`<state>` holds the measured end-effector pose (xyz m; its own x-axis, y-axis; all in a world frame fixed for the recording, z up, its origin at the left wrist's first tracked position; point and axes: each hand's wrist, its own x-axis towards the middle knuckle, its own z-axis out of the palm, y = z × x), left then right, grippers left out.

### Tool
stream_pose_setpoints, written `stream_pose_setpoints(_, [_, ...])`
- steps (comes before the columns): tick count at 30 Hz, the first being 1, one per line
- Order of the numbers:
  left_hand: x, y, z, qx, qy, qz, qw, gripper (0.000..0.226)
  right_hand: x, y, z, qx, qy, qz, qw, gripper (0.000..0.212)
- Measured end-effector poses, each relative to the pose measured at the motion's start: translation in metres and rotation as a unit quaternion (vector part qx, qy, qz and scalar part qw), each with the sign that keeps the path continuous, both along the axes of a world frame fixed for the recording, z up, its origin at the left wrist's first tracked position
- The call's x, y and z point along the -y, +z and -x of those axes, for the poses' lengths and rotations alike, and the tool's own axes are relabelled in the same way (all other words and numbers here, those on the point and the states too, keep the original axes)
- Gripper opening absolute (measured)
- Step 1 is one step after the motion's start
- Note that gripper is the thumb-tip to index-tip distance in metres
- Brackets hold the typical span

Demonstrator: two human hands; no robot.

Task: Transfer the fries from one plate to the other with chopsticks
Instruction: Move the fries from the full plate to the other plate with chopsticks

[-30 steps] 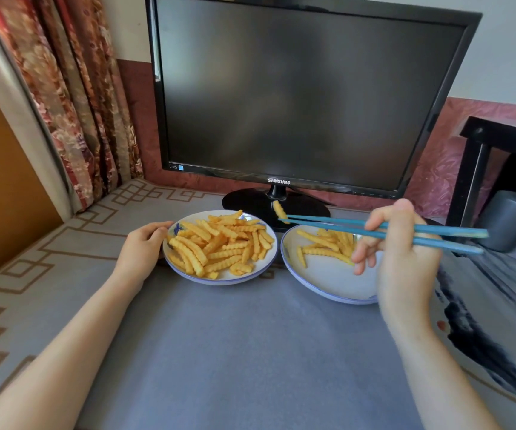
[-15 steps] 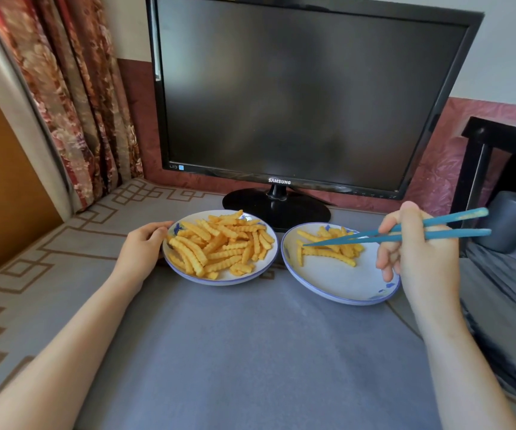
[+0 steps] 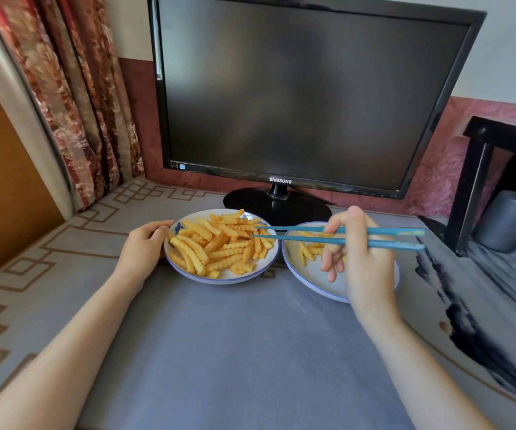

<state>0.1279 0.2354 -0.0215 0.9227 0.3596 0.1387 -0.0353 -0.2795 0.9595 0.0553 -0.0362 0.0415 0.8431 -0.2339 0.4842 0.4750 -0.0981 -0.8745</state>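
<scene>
A white plate with a blue rim (image 3: 219, 279) holds a heap of crinkle-cut fries (image 3: 219, 246). My left hand (image 3: 143, 248) grips its left rim. To its right sits a second blue-rimmed plate (image 3: 312, 283) with a few fries (image 3: 308, 251), partly hidden by my right hand (image 3: 363, 262). That hand holds a pair of blue chopsticks (image 3: 300, 235) pointing left. Their tips are slightly apart over the right side of the full plate's heap, with no fry between them.
A black monitor (image 3: 306, 94) on a round stand (image 3: 277, 206) rises just behind the plates. A patterned curtain (image 3: 73, 97) hangs at the left. A black table frame (image 3: 480, 181) and a grey canister (image 3: 509, 220) stand at the right. Grey cloth (image 3: 235, 352) covers the surface.
A second ago the chopsticks carried a fry over the gap between the plates; it was dropped on the right plate. Now the chopsticks have swung back left, tips over the full plate.
</scene>
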Motion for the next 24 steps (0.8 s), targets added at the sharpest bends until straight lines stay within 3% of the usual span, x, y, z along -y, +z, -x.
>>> stream_pose_setpoints(15, [0.002, 0.001, 0.000, 0.006, 0.009, -0.001, 1.000, 0.031, -0.006, -0.025, -0.019, 0.006, 0.030, 0.036, 0.999, 0.036])
stream_pose_setpoints(24, [0.002, 0.001, 0.000, 0.007, 0.006, -0.002, 1.000, 0.031, -0.002, -0.016, -0.015, 0.028, 0.007, -0.007, 1.000, 0.040])
